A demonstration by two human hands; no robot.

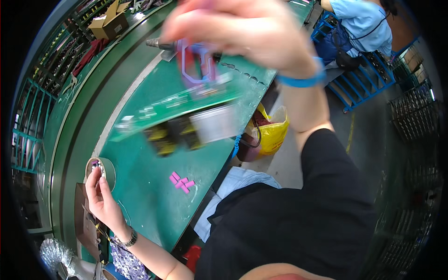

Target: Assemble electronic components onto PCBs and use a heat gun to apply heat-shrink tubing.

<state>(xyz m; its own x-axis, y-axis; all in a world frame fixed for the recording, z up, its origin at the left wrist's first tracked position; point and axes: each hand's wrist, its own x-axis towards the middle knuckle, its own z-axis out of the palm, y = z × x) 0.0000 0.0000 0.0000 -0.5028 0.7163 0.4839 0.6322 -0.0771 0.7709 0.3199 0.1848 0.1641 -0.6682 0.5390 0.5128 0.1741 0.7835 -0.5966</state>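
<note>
In the head view, my right hand, with a blue wristband, is raised at the top and smeared by motion. Just below its fingers hangs a blurred green circuit board, apparently in that hand's grip. Black-and-yellow parts and a pale metal block sit on the board's near side, and a red and purple looped part shows at its top. My left hand reaches to the mouth of a round tan tub holding small pieces. Its index finger and thumb look slightly apart.
Several pink tubular pieces lie on the green bench. A dark nozzle-like tool is behind the board. Beside the bench hangs a yellow bag. A person in light blue sits at the upper right. A brown box stands near my left arm.
</note>
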